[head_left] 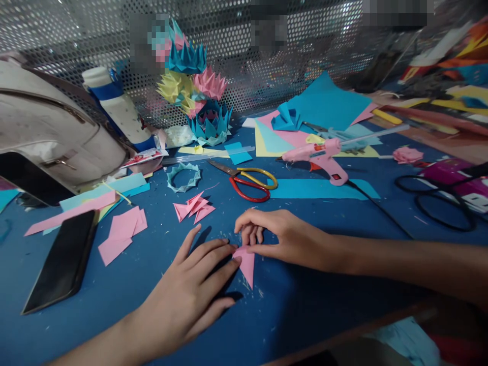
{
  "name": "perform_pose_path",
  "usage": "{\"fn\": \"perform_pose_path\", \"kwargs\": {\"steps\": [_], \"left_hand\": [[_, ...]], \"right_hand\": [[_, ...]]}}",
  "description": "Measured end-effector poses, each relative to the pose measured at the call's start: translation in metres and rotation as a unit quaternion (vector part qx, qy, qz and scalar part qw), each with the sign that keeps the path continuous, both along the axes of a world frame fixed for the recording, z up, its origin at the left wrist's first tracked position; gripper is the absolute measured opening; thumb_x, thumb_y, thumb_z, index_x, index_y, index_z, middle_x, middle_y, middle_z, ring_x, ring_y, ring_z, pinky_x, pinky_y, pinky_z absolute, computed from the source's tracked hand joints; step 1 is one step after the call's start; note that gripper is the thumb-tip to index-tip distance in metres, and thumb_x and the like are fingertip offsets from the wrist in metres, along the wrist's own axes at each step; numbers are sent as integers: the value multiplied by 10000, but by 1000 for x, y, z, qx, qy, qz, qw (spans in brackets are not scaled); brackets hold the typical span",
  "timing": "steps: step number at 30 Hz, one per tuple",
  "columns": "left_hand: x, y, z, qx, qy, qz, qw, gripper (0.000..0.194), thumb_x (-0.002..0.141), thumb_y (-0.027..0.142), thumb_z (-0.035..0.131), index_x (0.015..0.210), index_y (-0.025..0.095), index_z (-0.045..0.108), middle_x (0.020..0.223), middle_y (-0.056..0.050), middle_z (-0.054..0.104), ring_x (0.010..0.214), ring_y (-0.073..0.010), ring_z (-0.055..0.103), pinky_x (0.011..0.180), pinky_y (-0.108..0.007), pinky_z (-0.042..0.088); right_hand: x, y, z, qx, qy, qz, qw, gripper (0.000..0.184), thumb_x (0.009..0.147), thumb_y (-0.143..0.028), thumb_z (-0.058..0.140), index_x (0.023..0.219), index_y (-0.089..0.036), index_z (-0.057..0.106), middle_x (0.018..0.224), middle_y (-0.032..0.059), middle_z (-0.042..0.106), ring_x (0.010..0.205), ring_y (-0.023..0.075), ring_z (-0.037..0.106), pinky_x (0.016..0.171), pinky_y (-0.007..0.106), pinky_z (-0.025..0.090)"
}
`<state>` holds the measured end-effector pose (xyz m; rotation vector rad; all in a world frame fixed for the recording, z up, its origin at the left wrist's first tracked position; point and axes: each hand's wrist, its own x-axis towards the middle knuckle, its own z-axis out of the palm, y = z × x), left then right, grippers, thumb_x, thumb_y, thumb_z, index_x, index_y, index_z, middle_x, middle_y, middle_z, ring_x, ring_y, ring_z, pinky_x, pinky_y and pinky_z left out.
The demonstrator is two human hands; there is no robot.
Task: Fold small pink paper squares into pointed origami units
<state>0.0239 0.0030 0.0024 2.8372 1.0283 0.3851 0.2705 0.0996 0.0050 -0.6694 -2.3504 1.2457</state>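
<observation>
On the blue tabletop lies a small folded piece of pink paper (247, 267), its point toward me. My left hand (198, 284) rests flat with fingers spread, two fingertips touching the paper's left edge. From the right, my right hand (274, 234) has its thumb on the paper's top edge and its other fingers curled over. Just beyond sit several folded pink pieces (194, 207) in a small pile. Flat pink paper squares (122, 231) lie to the left, and a pale blue folded paper ring (183, 178) stands farther back.
Scissors (249, 184) with red and yellow handles lie beyond my hands, near a pink glue gun (324, 157) with a black cord. Phones (63, 259), a bottle (120, 109) and a bag (49, 122) stand left. Folded paper flowers (209, 122) stand against the perforated metal panel (229, 30).
</observation>
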Motion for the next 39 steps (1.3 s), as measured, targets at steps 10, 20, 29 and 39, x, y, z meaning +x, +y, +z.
{"fn": "perform_pose_path", "kwargs": {"steps": [10, 20, 29, 39], "left_hand": [[0, 0, 1, 18, -3, -6, 1000, 446, 1091, 378, 399, 1415, 97, 523, 1408, -82, 591, 1376, -244, 441, 1275, -497, -24], [-5, 8, 7, 67, 12, -76, 995, 445, 1082, 367, 457, 1343, 31, 586, 1355, -105, 649, 1295, -255, 548, 1276, -525, 9], [-17, 22, 13, 38, 51, -125, 990, 461, 1104, 370, 382, 1439, 84, 519, 1362, -65, 652, 1310, -222, 546, 1269, -518, -42], [-17, 24, 12, 34, 39, -124, 991, 442, 1096, 357, 403, 1414, 85, 546, 1323, -67, 671, 1300, -230, 551, 1269, -509, -53]], "right_hand": [[5, 7, 1, 247, -31, 100, 963, 181, 1025, -212, 523, 1023, -166, 697, 975, 38, 704, 902, 160, 584, 805, 267, 438], [10, 16, 1, 357, -23, 173, 918, 254, 1051, -218, 462, 1036, -169, 710, 1055, 46, 704, 914, 158, 564, 804, 278, 439], [13, 22, -1, 280, -3, 119, 953, 223, 1028, -270, 536, 1087, -167, 726, 987, 51, 692, 881, 153, 568, 755, 272, 433], [12, 26, 2, 423, -53, 171, 888, 274, 1069, -287, 434, 1134, -220, 692, 1003, 34, 671, 834, 171, 490, 764, 327, 389]]}}
